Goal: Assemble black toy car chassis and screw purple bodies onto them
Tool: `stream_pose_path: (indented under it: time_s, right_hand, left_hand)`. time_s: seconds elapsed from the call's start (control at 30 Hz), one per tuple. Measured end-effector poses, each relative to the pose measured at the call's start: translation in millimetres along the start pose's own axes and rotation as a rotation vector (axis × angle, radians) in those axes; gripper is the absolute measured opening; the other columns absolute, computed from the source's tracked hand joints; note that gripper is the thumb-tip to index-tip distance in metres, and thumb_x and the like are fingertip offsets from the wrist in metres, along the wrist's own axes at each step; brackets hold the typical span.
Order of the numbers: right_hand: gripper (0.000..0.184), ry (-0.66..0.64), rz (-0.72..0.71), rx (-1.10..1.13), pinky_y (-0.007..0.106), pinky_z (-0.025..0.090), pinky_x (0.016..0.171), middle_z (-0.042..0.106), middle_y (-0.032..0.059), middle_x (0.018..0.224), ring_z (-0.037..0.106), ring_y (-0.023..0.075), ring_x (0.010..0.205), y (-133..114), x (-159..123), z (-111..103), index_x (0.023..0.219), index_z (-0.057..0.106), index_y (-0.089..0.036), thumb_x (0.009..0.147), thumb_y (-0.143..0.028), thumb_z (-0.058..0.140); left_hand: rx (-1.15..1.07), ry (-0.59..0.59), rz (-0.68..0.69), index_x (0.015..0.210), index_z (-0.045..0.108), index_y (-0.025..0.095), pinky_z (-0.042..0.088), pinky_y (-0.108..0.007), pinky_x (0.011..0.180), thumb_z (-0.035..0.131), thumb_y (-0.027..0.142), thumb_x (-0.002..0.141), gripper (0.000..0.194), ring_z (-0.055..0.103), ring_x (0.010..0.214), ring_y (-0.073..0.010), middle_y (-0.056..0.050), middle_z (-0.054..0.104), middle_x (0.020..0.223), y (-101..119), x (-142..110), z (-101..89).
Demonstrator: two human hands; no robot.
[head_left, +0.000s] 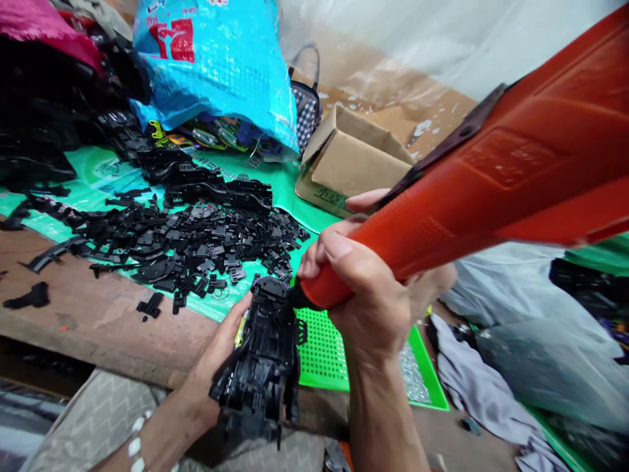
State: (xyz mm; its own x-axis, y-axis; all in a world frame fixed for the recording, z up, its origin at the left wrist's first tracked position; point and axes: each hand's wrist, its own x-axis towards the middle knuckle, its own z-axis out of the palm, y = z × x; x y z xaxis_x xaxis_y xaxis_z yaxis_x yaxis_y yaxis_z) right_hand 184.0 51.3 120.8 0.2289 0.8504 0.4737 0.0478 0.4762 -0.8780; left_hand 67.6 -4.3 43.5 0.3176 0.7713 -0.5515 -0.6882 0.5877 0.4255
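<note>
Nearest my camera, a bracelet of white beads (134,447) circled the left wrist, above a patterned cloth (83,419). The left hand (213,364) gripped a black plastic assembly (258,354) along its left flank; I could not tell how the fingers lay underneath. That assembly was low in the middle of my view, one end towards me, with a yellow-green piece (241,330) showing at its left side.

I had the right hand (371,295) wrapped firmly around a red power tool (442,216), which slanted down from the upper right. Its black nose (304,296) was at the assembly's far end, on the right, but I could not make out whether the tip touched. Behind the right wrist sat a green perforated tray (322,360), small shiny metal pieces (414,373) at its right side, and beyond its right edge a grey cloth (462,377).

Farther off, to the left, I saw a heap of small black parts (211,239) on green sheeting (282,180). Beyond stood an open cardboard box (351,164) and a bright blue bag (216,65).
</note>
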Motion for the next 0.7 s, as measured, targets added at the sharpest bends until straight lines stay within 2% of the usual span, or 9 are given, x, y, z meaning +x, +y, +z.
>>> stream_pose_path:
  time_s: [0.13, 0.27, 0.4, 0.53, 0.7]
  right_hand:
    - [0.03, 0.043, -0.006, -0.037, 0.031, 0.048, 0.044, 0.059, -0.0077, 0.06, 0.056, 0.0145, 0.045, -1.7, 3.1, -0.6, 0.1, 0.062, -0.027, 0.071, -0.025, 0.069]
    - [0.033, 0.054, -0.025, 0.016, 0.03, 0.048, 0.042, 0.06, -0.0075, 0.057, 0.056, 0.0146, 0.042, -7.8, 9.0, -3.0, 0.102, 0.061, -0.024, 0.07, -0.021, 0.067]
    - [0.034, 0.035, -0.042, 0.126, 0.032, 0.045, 0.038, 0.059, -0.0072, 0.054, 0.053, 0.0154, 0.039, -12.9, 13.5, -4.5, 0.097, 0.063, -0.027, 0.064, -0.016, 0.068]
    - [0.03, 0.048, -0.044, 0.114, 0.033, 0.045, 0.039, 0.058, -0.007, 0.056, 0.054, 0.0162, 0.04, -18.2, 17.5, -4.1, 0.091, 0.061, -0.032, 0.065, -0.018, 0.066]
    - [0.027, 0.144, -0.133, 0.099, 0.031, 0.045, 0.036, 0.055, -0.0073, 0.052, 0.053, 0.0153, 0.037, -29.5, 31.5, -5.4, 0.086, 0.062, -0.03, 0.062, -0.021, 0.068]
  left_hand:
    - [-0.019, 0.067, -0.06, 0.126, 0.062, 0.024, 0.033, -0.032, 0.113, 0.058, 0.044, 0.086, 0.044, 0.053, 0.127, -0.02, -0.001, 0.07, 0.119, 0.4, -0.9, 3.2]
    - [-0.045, 0.063, -0.065, 0.129, 0.06, 0.024, 0.04, -0.03, 0.108, 0.06, 0.042, 0.086, 0.047, 0.06, 0.117, -0.0206, 0.0, 0.073, 0.112, -1.8, 5.5, 0.7]
    - [-0.006, 0.119, -0.058, 0.13, 0.058, 0.026, 0.046, -0.025, 0.1, 0.062, 0.037, 0.086, 0.046, 0.065, 0.109, -0.0184, 0.003, 0.075, 0.106, 0.9, 5.8, 2.6]
    - [-0.063, 0.128, -0.091, 0.129, 0.058, 0.025, 0.053, -0.026, 0.089, 0.06, 0.035, 0.088, 0.042, 0.07, 0.099, -0.0193, 0.001, 0.076, 0.101, 3.9, 2.0, 8.7]
    - [-0.045, 0.197, -0.074, 0.127, 0.059, 0.024, 0.056, -0.019, 0.076, 0.063, 0.033, 0.086, 0.042, 0.072, 0.09, -0.0147, 0.001, 0.077, 0.096, 3.0, -0.3, 11.5]
